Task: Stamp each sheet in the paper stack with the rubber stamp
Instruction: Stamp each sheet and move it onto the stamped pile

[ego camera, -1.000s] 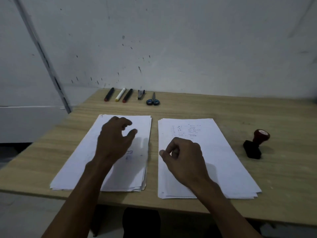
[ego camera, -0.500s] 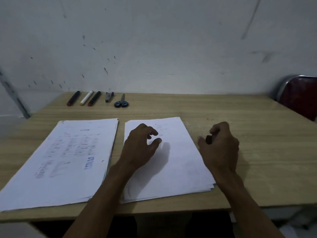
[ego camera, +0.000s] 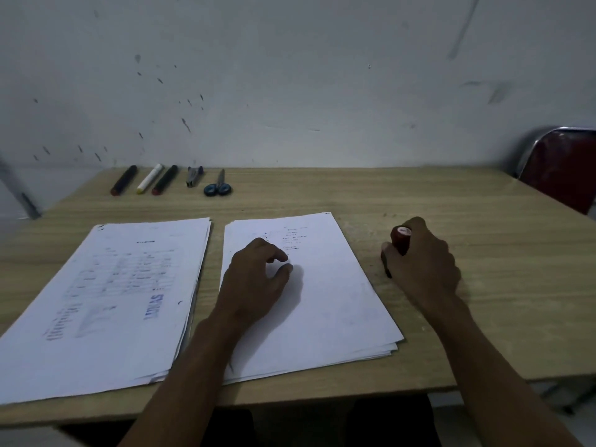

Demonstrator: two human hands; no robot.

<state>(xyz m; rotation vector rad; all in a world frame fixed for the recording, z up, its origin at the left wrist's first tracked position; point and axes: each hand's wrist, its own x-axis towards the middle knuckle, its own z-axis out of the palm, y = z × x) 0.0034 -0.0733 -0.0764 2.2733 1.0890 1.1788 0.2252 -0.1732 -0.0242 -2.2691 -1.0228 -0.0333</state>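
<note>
the right hand (ego camera: 422, 262) is wrapped around the rubber stamp (ego camera: 401, 241), whose base sits on the tabletop (ego camera: 483, 301) just left of its palm. the left hand (ego camera: 254, 282), fingers loosely curled and holding nothing, rests on the unstamped paper stack (ego camera: 322, 304); a stamped stack (ego camera: 106, 304) lies to its left.

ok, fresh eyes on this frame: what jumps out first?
Two white paper stacks side by side on the wooden table: the left stack has a blue stamp mark, and the left hand is over the right stack. On the table right of them, the right hand grips the red-handled rubber stamp.
</note>
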